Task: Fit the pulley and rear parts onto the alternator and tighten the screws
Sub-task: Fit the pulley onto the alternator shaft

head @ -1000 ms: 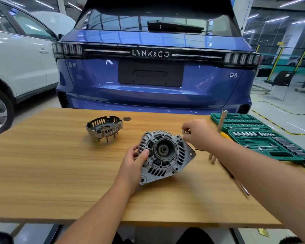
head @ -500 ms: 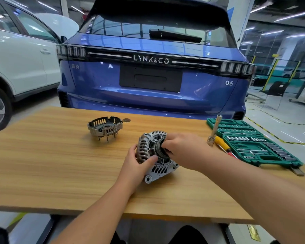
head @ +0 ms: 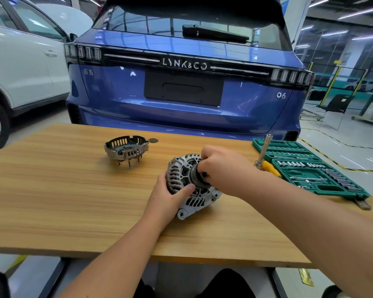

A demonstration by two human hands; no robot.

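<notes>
On the light wooden tabletop (head: 73, 201), the ribbed silver alternator (head: 181, 179) is lying on its side. The left hand (head: 170, 195) is gripping its casing while the right hand (head: 222, 168) is pinching the dark round pulley (head: 195, 176) at the shaft. Probably best keeping it square while seating it, so nothing binds.

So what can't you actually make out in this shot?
- Head view: the pulley is mostly covered by the right hand; whether it is seated is unclear.
- The alternator rear faces away.
- Sockets in the green tool case are too small to read.
- The left hand hides the housing's near side.
</notes>
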